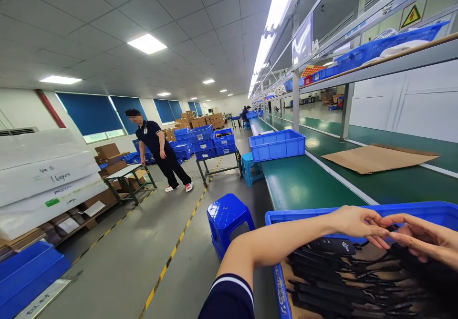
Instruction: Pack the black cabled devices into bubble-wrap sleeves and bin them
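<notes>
My left hand (363,224) reaches in from the lower middle, its fingers pinched together over a blue bin (274,218). Opposite it, my right hand (424,238) meets its fingertips. Between them shows a short bit of thin black cable (394,227), mostly covered by the fingers. Below my left hand lies a flat black device (336,245) with white print and a cord at its end. Rows of similar black devices with cords (322,285) fill the bin, over brown cardboard. The area beneath my right hand is dark and blurred.
A blue crate (277,146) stands farther along the green bench (300,185), with flat cardboard (379,158) to its right. A blue stool (231,219) is at left. A person (153,142) stands near stacked blue crates (202,142). Shelving (379,66) runs overhead.
</notes>
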A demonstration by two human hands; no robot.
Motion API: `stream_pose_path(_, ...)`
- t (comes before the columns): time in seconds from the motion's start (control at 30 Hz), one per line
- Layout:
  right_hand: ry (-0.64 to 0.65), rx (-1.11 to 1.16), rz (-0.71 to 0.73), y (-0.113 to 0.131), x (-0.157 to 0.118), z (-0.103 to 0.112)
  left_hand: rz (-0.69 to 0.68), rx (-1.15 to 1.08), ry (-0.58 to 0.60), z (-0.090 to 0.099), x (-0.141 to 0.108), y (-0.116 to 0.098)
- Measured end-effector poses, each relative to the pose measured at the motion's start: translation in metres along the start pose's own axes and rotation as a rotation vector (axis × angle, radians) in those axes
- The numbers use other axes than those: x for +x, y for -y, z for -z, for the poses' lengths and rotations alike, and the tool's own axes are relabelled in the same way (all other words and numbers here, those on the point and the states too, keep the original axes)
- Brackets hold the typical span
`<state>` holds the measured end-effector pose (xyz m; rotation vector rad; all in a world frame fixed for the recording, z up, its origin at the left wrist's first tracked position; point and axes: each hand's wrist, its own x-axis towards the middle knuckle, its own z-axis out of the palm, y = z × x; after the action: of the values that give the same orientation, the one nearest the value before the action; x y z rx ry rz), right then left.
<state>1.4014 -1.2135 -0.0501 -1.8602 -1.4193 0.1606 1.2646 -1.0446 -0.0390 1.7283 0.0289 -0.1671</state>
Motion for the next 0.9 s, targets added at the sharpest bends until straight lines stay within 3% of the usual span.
stream_pose_path(0.1, 0.132, 0.121, -0.131, 0.016, -0.001, 0.008, -0.017, 0.043, -0.039, 0.000, -0.002, -0.001)
stream_pose_path(0.17, 0.162, 0.055, -0.103, 0.028, -0.002, 0.012, -0.023, 0.103, -0.044, -0.003, -0.007, -0.004)
stream_pose_path(0.3, 0.226, -0.081, -0.010, 0.043, -0.006, 0.013, -0.025, 0.581, -0.082, -0.015, -0.024, -0.019)
stream_pose_path(0.43, 0.208, -0.120, 0.017, 0.041, -0.007, 0.013, -0.019, 1.021, -0.139, -0.024, -0.049, -0.032)
stream_pose_path(0.57, 0.206, -0.166, 0.051, 0.034, -0.006, 0.015, 0.123, 1.297, -0.108, -0.028, -0.071, -0.034)
stream_pose_path(0.73, 0.229, -0.226, 0.071, 0.033, -0.006, 0.017, 0.314, 1.525, -0.023, -0.033, -0.090, -0.025)
stream_pose_path(0.9, 0.261, -0.258, 0.068, 0.036, -0.009, 0.018, 0.294, 1.636, -0.095, -0.032, -0.093, -0.015)
